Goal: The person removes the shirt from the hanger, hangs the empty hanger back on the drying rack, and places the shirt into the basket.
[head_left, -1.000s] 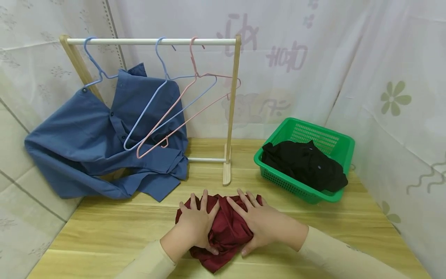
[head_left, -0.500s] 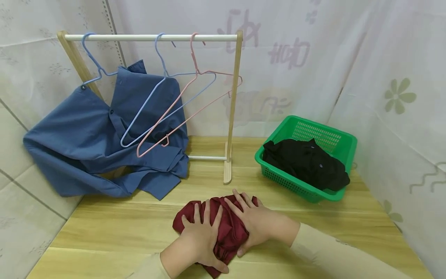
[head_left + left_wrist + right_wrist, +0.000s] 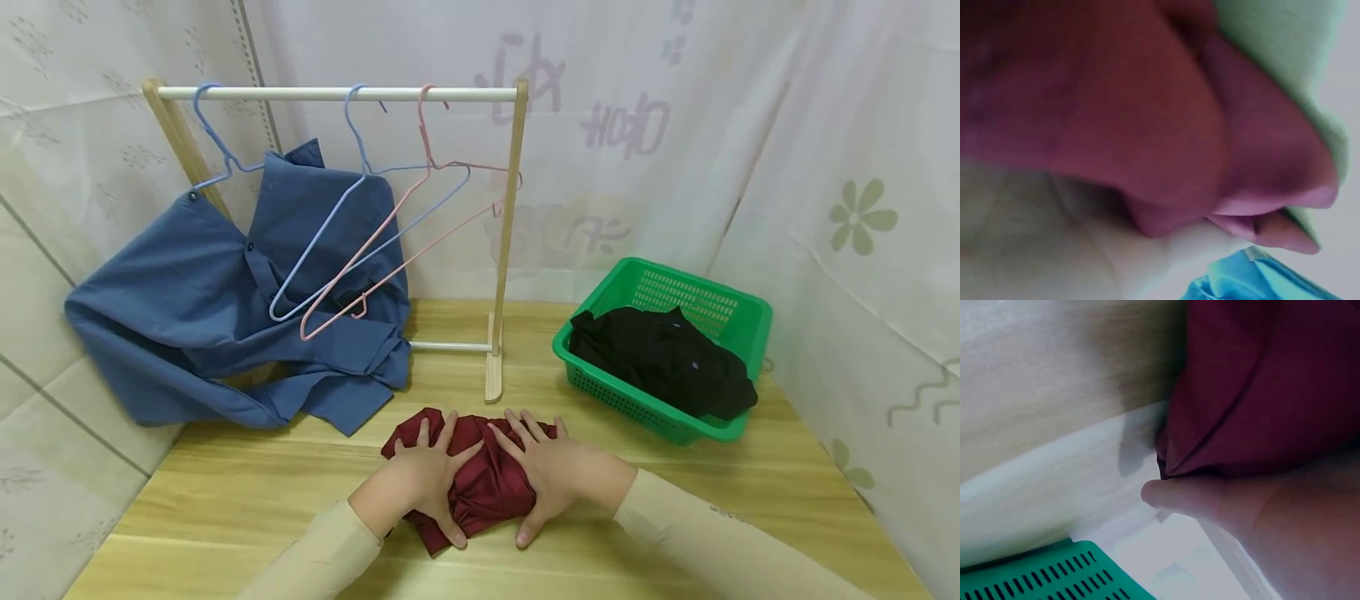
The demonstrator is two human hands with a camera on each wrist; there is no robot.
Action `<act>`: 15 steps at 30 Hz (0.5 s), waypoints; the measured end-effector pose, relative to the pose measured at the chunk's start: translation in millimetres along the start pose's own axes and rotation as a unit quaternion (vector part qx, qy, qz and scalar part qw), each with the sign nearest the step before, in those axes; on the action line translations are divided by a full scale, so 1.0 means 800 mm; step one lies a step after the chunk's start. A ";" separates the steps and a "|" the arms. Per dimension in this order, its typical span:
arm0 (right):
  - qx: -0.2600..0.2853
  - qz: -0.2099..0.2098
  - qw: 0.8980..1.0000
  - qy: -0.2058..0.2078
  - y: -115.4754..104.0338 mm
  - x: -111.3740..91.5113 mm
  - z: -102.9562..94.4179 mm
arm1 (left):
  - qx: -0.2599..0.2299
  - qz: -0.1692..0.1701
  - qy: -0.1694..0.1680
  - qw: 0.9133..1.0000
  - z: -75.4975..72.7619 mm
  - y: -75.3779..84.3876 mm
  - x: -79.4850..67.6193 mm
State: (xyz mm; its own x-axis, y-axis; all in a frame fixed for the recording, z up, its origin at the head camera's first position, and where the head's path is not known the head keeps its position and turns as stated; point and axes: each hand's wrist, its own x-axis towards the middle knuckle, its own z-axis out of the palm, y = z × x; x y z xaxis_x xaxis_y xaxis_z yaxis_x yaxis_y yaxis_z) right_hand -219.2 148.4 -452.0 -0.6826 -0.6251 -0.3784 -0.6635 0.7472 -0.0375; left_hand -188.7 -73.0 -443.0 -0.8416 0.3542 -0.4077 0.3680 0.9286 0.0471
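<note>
A crumpled dark red cloth garment [image 3: 491, 479] lies bunched on the wooden table in front of the person. The left hand [image 3: 426, 479] rests on its left part with fingers spread. On the other side, the right hand [image 3: 555, 475] presses against it, fingers spread and fairly straight, thumb toward the near edge. In the left wrist view the red fabric [image 3: 1147, 112] lies against the palm. The right wrist view has the red fabric [image 3: 1260, 387] along the fingers, with one fingertip beyond its edge. Parts of the garment are hidden under both hands.
A wooden rack with a white rail [image 3: 300, 93] stands at the back left. It carries a blue shirt [image 3: 195, 292] on a hanger, a bare blue hanger [image 3: 315, 242] and a pink hanger [image 3: 360, 250]. A green basket [image 3: 622, 392] at right holds a black garment [image 3: 667, 358].
Both hands stay on the red garment while its folds shift. The left hand moved nearer the person, then forward again; the garment's near corner has drawn up, away from the person.
</note>
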 end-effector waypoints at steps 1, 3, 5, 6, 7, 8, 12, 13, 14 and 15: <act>0.005 0.000 1.000 -0.001 0.002 0.001 0.002 | -0.003 0.003 -0.001 1.000 0.001 -0.001 0.002; 0.017 -0.002 1.000 0.001 0.004 0.001 0.007 | -0.007 0.015 -0.001 1.000 0.002 -0.002 0.005; 0.025 -0.003 1.000 0.007 0.005 0.002 0.010 | -0.007 0.030 0.001 1.000 0.002 -0.003 0.006; 0.027 -0.003 1.000 0.012 0.005 0.001 0.010 | -0.005 0.039 0.003 0.999 0.002 -0.003 0.006; 0.031 -0.006 0.999 0.016 0.005 0.001 0.011 | -0.004 0.047 0.005 0.999 0.003 -0.003 0.006; 0.034 -0.010 0.999 0.022 0.005 0.000 0.011 | 0.000 0.056 0.008 0.998 0.003 -0.003 0.006; 0.017 -0.043 0.997 0.061 0.004 -0.002 0.010 | 0.020 0.085 0.028 0.996 0.005 -0.003 0.003; 0.004 -0.053 0.996 0.072 0.004 -0.003 0.010 | 0.028 0.095 0.041 0.994 0.006 -0.003 0.002; -0.013 -0.059 0.995 0.084 0.004 -0.003 0.010 | 0.038 0.104 0.055 0.992 0.007 -0.003 0.002; -0.029 -0.065 0.993 0.094 0.004 -0.004 0.010 | 0.047 0.112 0.069 0.990 0.008 -0.003 0.003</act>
State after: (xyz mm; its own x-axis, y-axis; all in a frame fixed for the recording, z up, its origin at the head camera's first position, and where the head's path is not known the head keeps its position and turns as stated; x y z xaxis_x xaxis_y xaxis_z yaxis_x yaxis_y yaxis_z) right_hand -216.6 154.4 -458.0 -0.6311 -0.7507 -0.1952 -0.7629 0.6462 -0.0188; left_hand -188.9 -75.5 -450.0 -0.7787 0.5675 -0.2675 0.5807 0.8134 0.0350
